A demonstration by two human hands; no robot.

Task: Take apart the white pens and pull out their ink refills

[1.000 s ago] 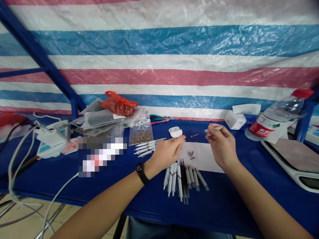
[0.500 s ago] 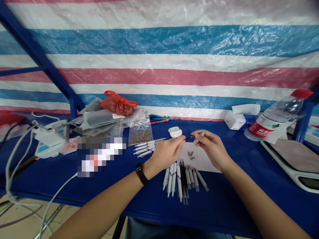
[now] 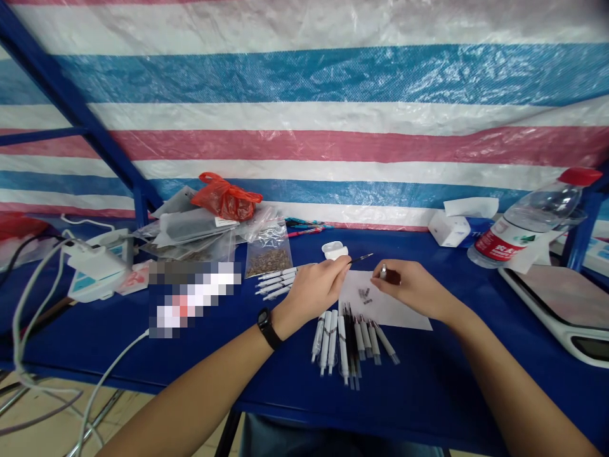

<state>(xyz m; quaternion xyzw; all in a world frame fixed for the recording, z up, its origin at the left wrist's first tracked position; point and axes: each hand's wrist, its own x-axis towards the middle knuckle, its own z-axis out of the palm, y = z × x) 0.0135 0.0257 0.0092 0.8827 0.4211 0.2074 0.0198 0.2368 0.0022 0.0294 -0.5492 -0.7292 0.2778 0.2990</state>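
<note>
My left hand (image 3: 316,285) is closed on a thin dark pen refill (image 3: 360,259), its tip pointing right. My right hand (image 3: 413,285) pinches a small silver pen tip piece (image 3: 384,271), a short gap from the refill. Below the hands, a white sheet of paper (image 3: 404,312) carries several small springs (image 3: 365,296). In front of the paper lie white pen parts with clips (image 3: 327,343), dark refills (image 3: 353,358) and pale grip barrels (image 3: 375,343), side by side. Several white pens (image 3: 278,283) lie left of my left hand.
An open white case (image 3: 335,249) sits behind my left hand. Bags, one with brown bits (image 3: 269,259), and a red bag (image 3: 226,198) fill the back left. A bottle (image 3: 518,228), tissue box (image 3: 451,228) and scale (image 3: 556,298) stand at right. Cables (image 3: 61,273) hang at far left.
My right hand has drawn away from the refill tip and turned lower, with the silver piece still in its fingers. My left hand has shifted slightly left, and more of the refill shows.
</note>
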